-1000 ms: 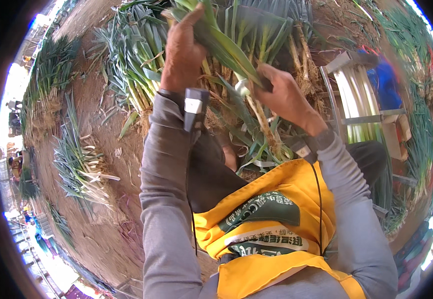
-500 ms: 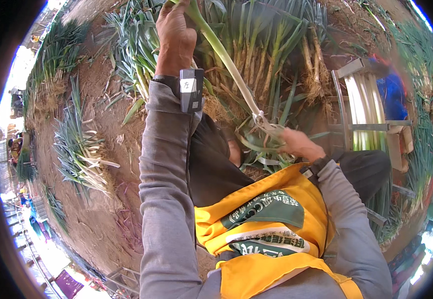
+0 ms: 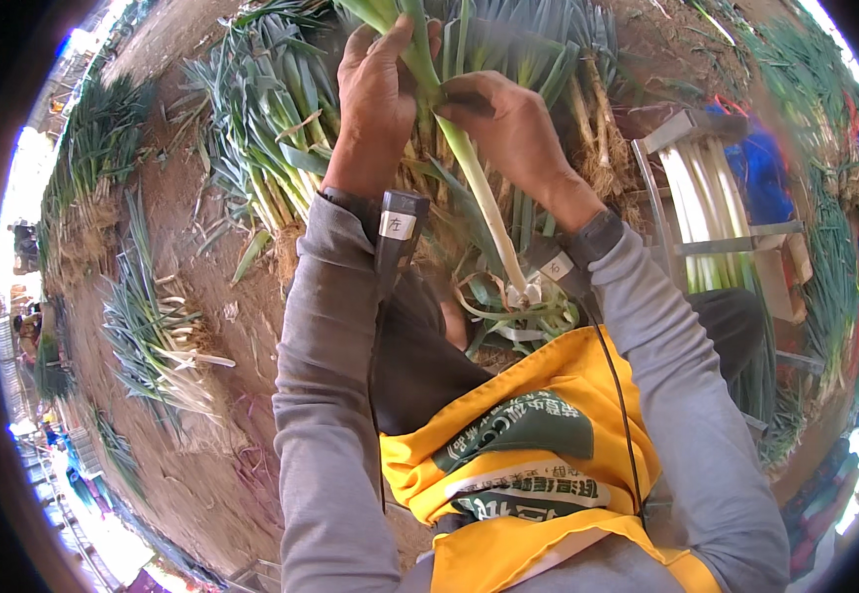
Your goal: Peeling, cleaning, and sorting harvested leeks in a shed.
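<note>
A long leek [image 3: 474, 176] slants across in front of me, green at the top and white toward its lower end. My left hand [image 3: 378, 104] is wrapped round its green upper part. Just below, my right hand [image 3: 508, 128] pinches the stalk, or a leaf of it, between thumb and fingers; exactly what is pinched is partly hidden. The leek's white base hangs over peeled leaves and root scraps [image 3: 523, 314] between my legs. Behind my hands lie many unpeeled leeks [image 3: 592, 128] with brown roots and soil on them.
On the right a metal rack [image 3: 736, 244] holds a bundle of clean white leeks [image 3: 703, 193]. A blue plastic thing [image 3: 767, 178] is beside it. Leek piles lie at left [image 3: 167, 336], far left [image 3: 93, 163] and far right [image 3: 815, 109], on bare brown soil [image 3: 222, 455].
My right hand has left the leek's root end and moved up to the stalk beside my left hand. The left hand keeps its grip, slightly lower and further right.
</note>
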Tool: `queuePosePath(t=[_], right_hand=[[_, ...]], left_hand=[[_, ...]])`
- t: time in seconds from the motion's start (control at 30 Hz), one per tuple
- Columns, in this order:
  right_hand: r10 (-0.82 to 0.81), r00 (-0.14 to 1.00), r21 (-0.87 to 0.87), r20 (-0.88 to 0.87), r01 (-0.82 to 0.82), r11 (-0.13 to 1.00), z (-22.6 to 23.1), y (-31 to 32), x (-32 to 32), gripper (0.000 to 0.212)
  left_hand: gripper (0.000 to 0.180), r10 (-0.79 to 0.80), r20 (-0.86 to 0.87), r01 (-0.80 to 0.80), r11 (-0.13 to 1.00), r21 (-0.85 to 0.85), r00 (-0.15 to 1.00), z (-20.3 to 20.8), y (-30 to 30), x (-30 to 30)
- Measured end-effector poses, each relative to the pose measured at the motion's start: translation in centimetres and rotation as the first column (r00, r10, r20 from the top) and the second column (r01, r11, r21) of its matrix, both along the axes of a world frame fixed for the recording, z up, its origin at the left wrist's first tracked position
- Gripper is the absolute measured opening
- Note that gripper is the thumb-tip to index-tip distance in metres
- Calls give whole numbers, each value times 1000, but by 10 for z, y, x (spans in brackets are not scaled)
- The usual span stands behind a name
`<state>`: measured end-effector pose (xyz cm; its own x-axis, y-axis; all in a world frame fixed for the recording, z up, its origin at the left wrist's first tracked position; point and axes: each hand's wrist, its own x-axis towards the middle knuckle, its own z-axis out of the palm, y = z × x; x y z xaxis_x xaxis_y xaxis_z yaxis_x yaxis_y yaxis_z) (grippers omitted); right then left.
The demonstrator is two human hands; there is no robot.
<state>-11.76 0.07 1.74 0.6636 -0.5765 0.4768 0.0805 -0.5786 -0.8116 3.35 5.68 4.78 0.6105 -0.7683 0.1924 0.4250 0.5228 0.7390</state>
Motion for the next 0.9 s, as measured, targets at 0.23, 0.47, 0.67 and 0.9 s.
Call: queuePosePath(t=[0.23, 0.47, 0.67, 0.9], right_hand=[[118, 973, -40, -200, -128, 991, 12, 0, -6, 20], [-60, 994, -116, -93, 49, 992, 0, 15, -36, 26], [-199, 975, -288, -103, 162, 944, -8, 6, -15, 25], [-252, 949, -369, -189, 170, 914, -13, 7, -13, 21]], left_hand=[[29, -82, 107, 83, 997, -4, 991, -6, 1, 7], [34, 32, 107, -24, 997, -77, 994, 7, 3, -10], [40, 36, -5, -36, 998, -56, 999, -8, -1, -16], [18, 15, 136, -22, 998, 53, 991, -10, -2, -13]])
